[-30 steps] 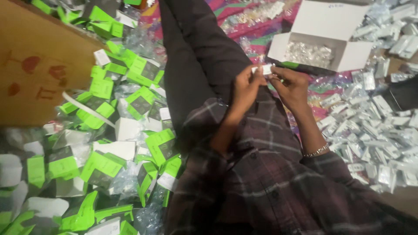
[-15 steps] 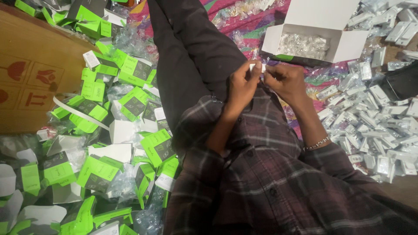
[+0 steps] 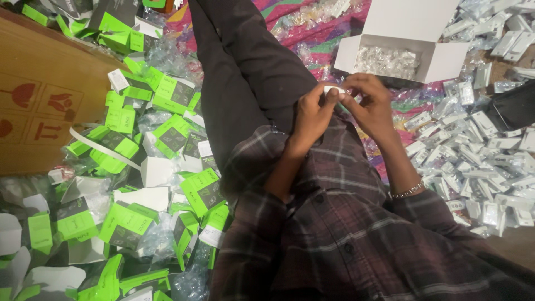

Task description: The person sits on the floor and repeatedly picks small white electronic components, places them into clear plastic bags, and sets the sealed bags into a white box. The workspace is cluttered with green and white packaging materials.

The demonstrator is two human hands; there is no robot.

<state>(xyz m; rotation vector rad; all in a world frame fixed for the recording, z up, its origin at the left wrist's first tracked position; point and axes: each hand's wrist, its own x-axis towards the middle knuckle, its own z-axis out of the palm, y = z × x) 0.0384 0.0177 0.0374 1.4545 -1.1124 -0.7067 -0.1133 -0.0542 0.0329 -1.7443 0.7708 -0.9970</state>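
Patterned pink and green cloth covers the floor (image 3: pixel 312 42), and the person sits right on it with dark-trousered legs (image 3: pixel 245 67) stretched out ahead. Front and centre, a small white piece (image 3: pixel 334 89) sits between both hands, held up just above the lap where the head camera looks straight down on it. Left hand (image 3: pixel 312 114) curls in from the left, thumb and fingertips pinching the near end of the piece; right hand (image 3: pixel 370 103) meets it from the other side, fingertips pressed together on the far end, so the little thing is braced from two directions and cannot slip. What exactly the piece is, too small to tell. A metal bracelet (image 3: pixel 407 192) rides the right wrist, and plaid shirt sleeves (image 3: pixel 334 234) fill the lower frame. Moving outward: just beyond the hands stands an open white carton (image 3: pixel 446 61), flap thrown back, with crinkled clear plastic bags lying inside, placed within easy arm's reach. Off to the right spreads a heap of small white wrapped items (image 3: pixel 479 161), close beside the right leg. On the left, a big jumble of green and white retail boxes (image 3: pixel 167 106), many flattened or open, mixed with clear plastic wrappers. Further left again, a brown cardboard shipping box (image 3: pixel 39 100) leans in, a loose white strap (image 3: pixel 100 147) trailing off its edge over the green pile.
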